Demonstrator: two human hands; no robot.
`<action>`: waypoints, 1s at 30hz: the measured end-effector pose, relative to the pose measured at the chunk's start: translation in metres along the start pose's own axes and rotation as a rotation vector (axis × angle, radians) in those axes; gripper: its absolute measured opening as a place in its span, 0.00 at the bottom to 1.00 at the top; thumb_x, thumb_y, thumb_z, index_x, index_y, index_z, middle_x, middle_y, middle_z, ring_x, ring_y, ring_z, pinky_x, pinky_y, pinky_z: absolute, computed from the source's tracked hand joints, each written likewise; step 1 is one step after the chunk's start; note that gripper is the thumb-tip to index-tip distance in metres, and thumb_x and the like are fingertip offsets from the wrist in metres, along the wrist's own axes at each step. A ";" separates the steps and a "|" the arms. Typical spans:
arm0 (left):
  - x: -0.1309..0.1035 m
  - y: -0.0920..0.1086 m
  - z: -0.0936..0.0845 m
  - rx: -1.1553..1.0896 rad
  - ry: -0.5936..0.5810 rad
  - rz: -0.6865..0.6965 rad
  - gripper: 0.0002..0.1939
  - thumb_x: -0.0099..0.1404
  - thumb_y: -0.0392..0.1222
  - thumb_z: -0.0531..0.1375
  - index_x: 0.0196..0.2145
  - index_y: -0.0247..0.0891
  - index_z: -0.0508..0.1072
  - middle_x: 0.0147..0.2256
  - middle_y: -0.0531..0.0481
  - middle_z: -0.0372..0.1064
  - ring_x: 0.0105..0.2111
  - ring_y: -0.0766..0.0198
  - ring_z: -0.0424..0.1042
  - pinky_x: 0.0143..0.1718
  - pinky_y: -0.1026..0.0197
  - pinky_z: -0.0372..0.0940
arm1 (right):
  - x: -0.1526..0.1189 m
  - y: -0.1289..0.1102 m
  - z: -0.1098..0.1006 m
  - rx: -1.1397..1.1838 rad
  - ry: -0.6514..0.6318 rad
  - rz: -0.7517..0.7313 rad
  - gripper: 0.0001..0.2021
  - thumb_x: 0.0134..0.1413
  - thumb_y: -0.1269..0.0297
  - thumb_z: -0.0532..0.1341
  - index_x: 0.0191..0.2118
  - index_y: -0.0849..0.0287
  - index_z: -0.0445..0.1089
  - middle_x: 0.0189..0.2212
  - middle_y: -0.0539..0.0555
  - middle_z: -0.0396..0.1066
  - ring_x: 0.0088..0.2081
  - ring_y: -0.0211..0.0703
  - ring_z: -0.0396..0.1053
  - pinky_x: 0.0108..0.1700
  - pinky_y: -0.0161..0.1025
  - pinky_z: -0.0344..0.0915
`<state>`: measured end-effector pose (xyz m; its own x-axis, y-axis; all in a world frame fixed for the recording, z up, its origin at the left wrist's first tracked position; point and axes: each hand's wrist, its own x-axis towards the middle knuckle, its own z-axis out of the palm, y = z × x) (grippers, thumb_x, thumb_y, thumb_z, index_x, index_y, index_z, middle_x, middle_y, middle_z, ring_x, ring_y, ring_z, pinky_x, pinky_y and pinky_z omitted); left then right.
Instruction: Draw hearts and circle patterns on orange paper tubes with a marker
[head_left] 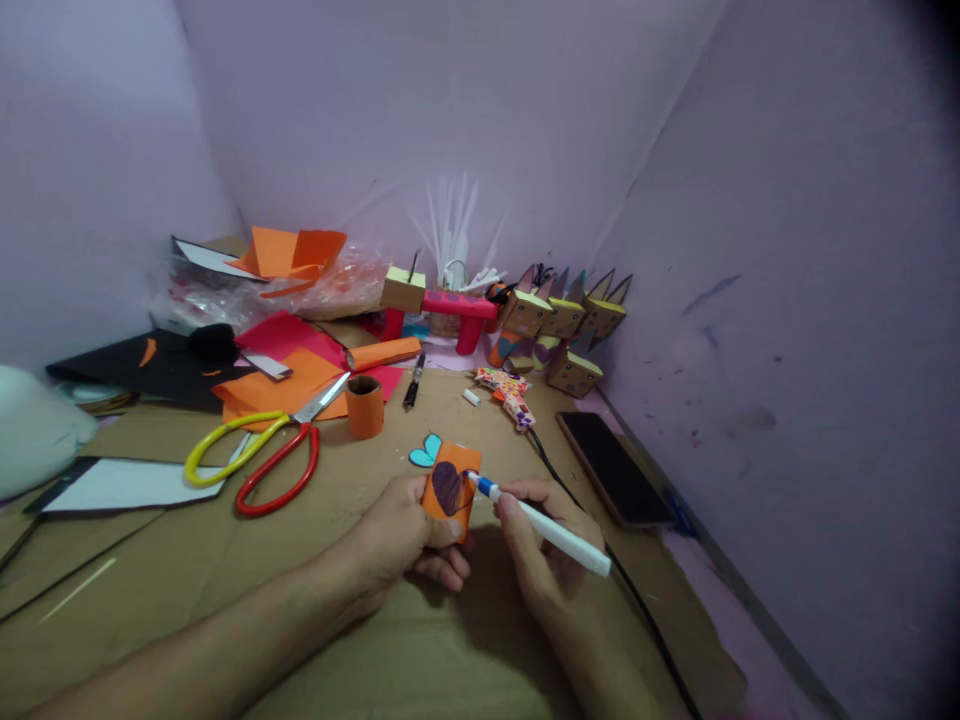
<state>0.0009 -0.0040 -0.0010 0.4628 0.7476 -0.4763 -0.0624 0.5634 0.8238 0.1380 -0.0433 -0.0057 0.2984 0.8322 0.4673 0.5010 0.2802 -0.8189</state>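
Note:
My left hand point(409, 525) grips a small orange paper-covered roll point(464, 462), thumb across its lower front. A dark purple heart point(448, 487) shows on the roll's face. My right hand point(544, 565) is closed round a white marker point(562, 540) with a blue collar, its tip at the heart's right edge. Just behind the roll lies a light blue heart cutout point(426, 451) with a dark outline. A small white cap point(471, 397) rests farther back on the cardboard point(300, 600).
Scissors point(279, 455) and an upright orange tube point(365, 408) are at left, before coloured paper point(285, 385). A black pen point(415, 382) lies behind. At right are a phone point(615, 468), a flower-patterned tool point(516, 405) with black cord, and several box heads point(566, 318).

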 end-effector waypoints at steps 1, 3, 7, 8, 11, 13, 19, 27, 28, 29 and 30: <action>0.000 0.000 0.000 0.001 -0.001 0.000 0.14 0.48 0.36 0.62 0.32 0.33 0.63 0.23 0.50 0.68 0.17 0.69 0.68 0.18 0.68 0.65 | 0.000 0.000 0.000 -0.001 0.000 -0.007 0.08 0.50 0.61 0.58 0.28 0.60 0.70 0.17 0.49 0.68 0.16 0.34 0.63 0.18 0.30 0.57; -0.001 0.001 0.000 0.001 0.000 0.002 0.14 0.48 0.36 0.62 0.33 0.33 0.63 0.23 0.50 0.68 0.17 0.69 0.68 0.18 0.67 0.65 | 0.000 0.001 0.000 -0.003 -0.006 -0.016 0.08 0.50 0.61 0.58 0.28 0.59 0.70 0.17 0.49 0.68 0.16 0.34 0.62 0.18 0.30 0.57; -0.001 0.002 0.000 -0.001 0.000 0.011 0.14 0.48 0.35 0.62 0.34 0.33 0.64 0.24 0.50 0.68 0.17 0.69 0.68 0.18 0.67 0.66 | 0.000 0.002 -0.002 0.010 -0.033 -0.017 0.09 0.50 0.61 0.58 0.26 0.59 0.69 0.16 0.48 0.67 0.16 0.34 0.62 0.18 0.30 0.56; -0.001 0.002 0.000 0.001 -0.001 0.014 0.14 0.48 0.35 0.62 0.33 0.33 0.64 0.24 0.50 0.68 0.17 0.69 0.68 0.18 0.67 0.66 | -0.001 0.002 -0.002 0.015 -0.044 -0.014 0.09 0.50 0.61 0.58 0.25 0.59 0.69 0.15 0.48 0.67 0.15 0.34 0.61 0.17 0.30 0.55; -0.001 0.002 0.000 0.009 0.000 0.013 0.12 0.48 0.34 0.61 0.31 0.32 0.63 0.25 0.49 0.68 0.17 0.70 0.68 0.18 0.68 0.65 | -0.001 0.001 -0.003 0.013 -0.074 -0.027 0.10 0.50 0.61 0.57 0.24 0.59 0.68 0.14 0.47 0.66 0.15 0.34 0.60 0.17 0.30 0.54; -0.001 0.001 0.000 0.009 0.001 0.013 0.10 0.49 0.34 0.61 0.30 0.32 0.63 0.25 0.49 0.68 0.17 0.70 0.68 0.17 0.68 0.65 | -0.002 0.001 -0.004 -0.001 -0.086 -0.044 0.11 0.50 0.61 0.57 0.22 0.59 0.67 0.13 0.48 0.66 0.15 0.34 0.59 0.17 0.30 0.53; -0.001 0.001 0.000 0.008 0.008 0.013 0.09 0.48 0.32 0.60 0.30 0.32 0.64 0.24 0.49 0.68 0.18 0.70 0.68 0.18 0.68 0.66 | -0.001 0.002 -0.005 -0.024 -0.126 -0.081 0.12 0.50 0.60 0.56 0.21 0.59 0.67 0.12 0.47 0.63 0.14 0.34 0.58 0.17 0.31 0.52; -0.001 0.002 0.000 0.006 0.020 0.006 0.14 0.48 0.36 0.62 0.32 0.32 0.64 0.23 0.49 0.69 0.18 0.68 0.69 0.18 0.67 0.66 | -0.001 0.006 -0.002 -0.001 0.021 -0.039 0.09 0.50 0.60 0.58 0.26 0.60 0.70 0.17 0.50 0.69 0.16 0.35 0.63 0.18 0.31 0.56; -0.001 0.002 0.000 0.006 0.022 0.008 0.14 0.48 0.36 0.62 0.32 0.33 0.64 0.23 0.49 0.69 0.18 0.68 0.69 0.18 0.67 0.66 | 0.000 0.006 -0.001 -0.002 0.030 -0.046 0.09 0.50 0.60 0.58 0.27 0.59 0.70 0.18 0.50 0.70 0.17 0.36 0.64 0.19 0.31 0.57; -0.001 0.002 0.000 0.005 0.022 0.010 0.14 0.47 0.37 0.63 0.32 0.33 0.64 0.23 0.49 0.69 0.18 0.68 0.69 0.18 0.67 0.66 | 0.000 0.006 -0.001 0.000 0.033 -0.053 0.09 0.50 0.61 0.58 0.27 0.59 0.70 0.19 0.50 0.70 0.18 0.37 0.65 0.19 0.32 0.58; -0.001 0.002 0.000 0.004 0.021 0.013 0.14 0.47 0.37 0.63 0.32 0.33 0.64 0.23 0.49 0.69 0.18 0.68 0.69 0.19 0.67 0.66 | 0.000 0.006 -0.001 0.004 0.032 -0.056 0.08 0.50 0.61 0.58 0.28 0.59 0.70 0.19 0.51 0.71 0.19 0.37 0.66 0.20 0.32 0.59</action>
<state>0.0005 -0.0035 0.0007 0.4434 0.7622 -0.4717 -0.0648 0.5521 0.8312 0.1414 -0.0420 -0.0103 0.2955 0.7997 0.5227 0.5145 0.3278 -0.7924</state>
